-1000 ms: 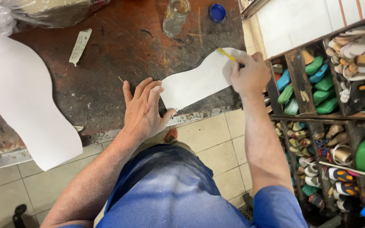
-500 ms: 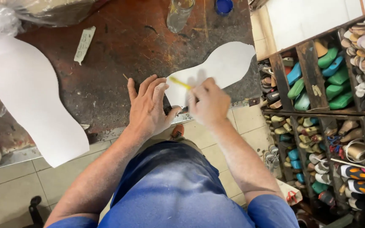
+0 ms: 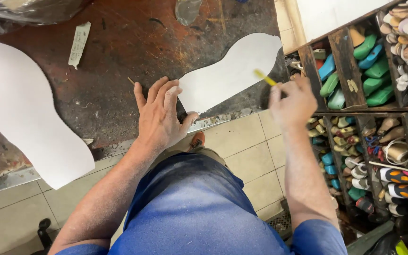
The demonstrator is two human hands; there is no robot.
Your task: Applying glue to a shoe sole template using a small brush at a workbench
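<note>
Pattern: white sole-shaped sheet (image 3: 232, 71) lies flat on the dark counter (image 3: 133, 42), its heel end at the front edge, its toe end toward the shelves (image 3: 355, 85).
Left hand: your left hand (image 3: 159, 115) rests released, fingers spread flat on the counter, thumb pinning the sheet's heel; press firmly so it cannot slip.
Right hand: your right hand (image 3: 291, 101) is clenched around a yellow pencil (image 3: 264, 77), lifted off just beside the sheet's edge.
Tracing: judged from this, keep the tip tight against the outline.
Spare: a larger white cut-out (image 3: 22, 113) lies well apart at left.
</note>
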